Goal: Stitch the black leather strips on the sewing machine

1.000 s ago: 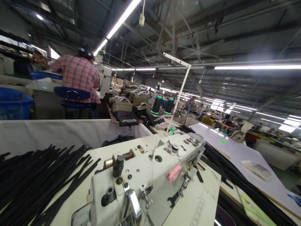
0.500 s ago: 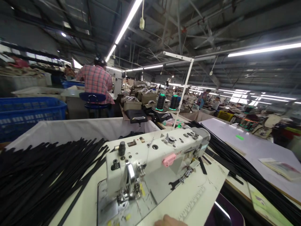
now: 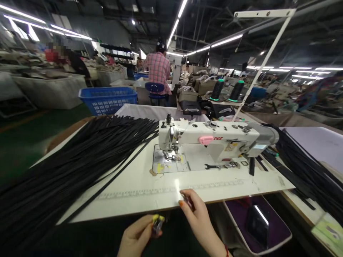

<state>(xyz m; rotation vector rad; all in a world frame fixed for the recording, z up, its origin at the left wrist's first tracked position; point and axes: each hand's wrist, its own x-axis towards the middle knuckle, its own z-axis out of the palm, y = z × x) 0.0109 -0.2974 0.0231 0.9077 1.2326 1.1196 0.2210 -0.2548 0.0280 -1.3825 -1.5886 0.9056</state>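
My left hand (image 3: 138,233), just off the front edge of the table, pinches a small yellow and dark grey piece (image 3: 157,224) whose kind I cannot make out. My right hand (image 3: 195,210) is at the table's front edge, below the clear ruler scale (image 3: 150,192), its thumb and fingers curled together. What lies between them, if anything, is hidden. Beyond both hands stands a white sewing machine (image 3: 184,137) with a pink clip-like piece (image 3: 205,140) on its arm. A wrench (image 3: 214,166) lies beneath the arm.
Many black strips (image 3: 80,157) cover the table's left side, and more black strips (image 3: 308,160) lie at right. Two black thread cones (image 3: 217,90) stand behind the machine. A purple-lined tray (image 3: 249,217) sits below the table at right. Farther back, a person (image 3: 158,69) sits on a blue chair.
The view has swung left and downward, showing more of the table front. Earlier, only part of one hand showed at the bottom edge; now both hands are in view.
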